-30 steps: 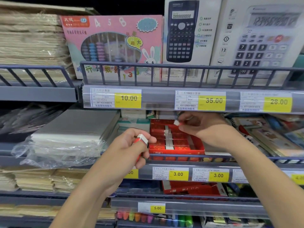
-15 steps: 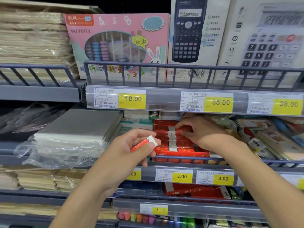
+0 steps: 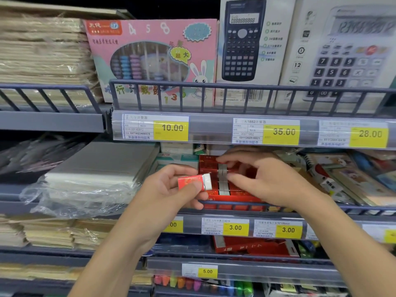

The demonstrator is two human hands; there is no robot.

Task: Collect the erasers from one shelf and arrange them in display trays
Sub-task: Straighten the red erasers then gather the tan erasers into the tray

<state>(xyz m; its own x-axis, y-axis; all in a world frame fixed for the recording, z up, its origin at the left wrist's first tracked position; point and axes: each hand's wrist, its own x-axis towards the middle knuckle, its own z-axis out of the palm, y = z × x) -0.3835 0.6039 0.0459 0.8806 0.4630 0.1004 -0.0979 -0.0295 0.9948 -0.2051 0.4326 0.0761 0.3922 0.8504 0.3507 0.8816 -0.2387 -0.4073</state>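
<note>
Erasers (image 3: pixel 224 181) in red sleeves lie in rows in a red tray (image 3: pixel 233 199) on the middle shelf (image 3: pixel 235 211), behind its wire rail. One more eraser (image 3: pixel 196 182), red-sleeved with a white end showing, is pinched in the left hand (image 3: pixel 165 189) between thumb and fingers, held level just in front of the tray's left edge. The right hand (image 3: pixel 263 181) reaches over the tray with its fingers loosely spread above the rows; its thumb and forefinger are close to the erasers' pale ends, but whether they touch or pinch one I cannot tell, as the fingers are blurred.

Left of the tray sits a grey stack under clear plastic (image 3: pixel 90 181). On the upper shelf stand a pink abacus box (image 3: pixel 150 58) and two calculator boxes (image 3: pixel 246 46). Yellow price tags (image 3: pixel 280 133) run along the shelf fronts. Notebooks (image 3: pixel 351 179) lie to the right of the tray.
</note>
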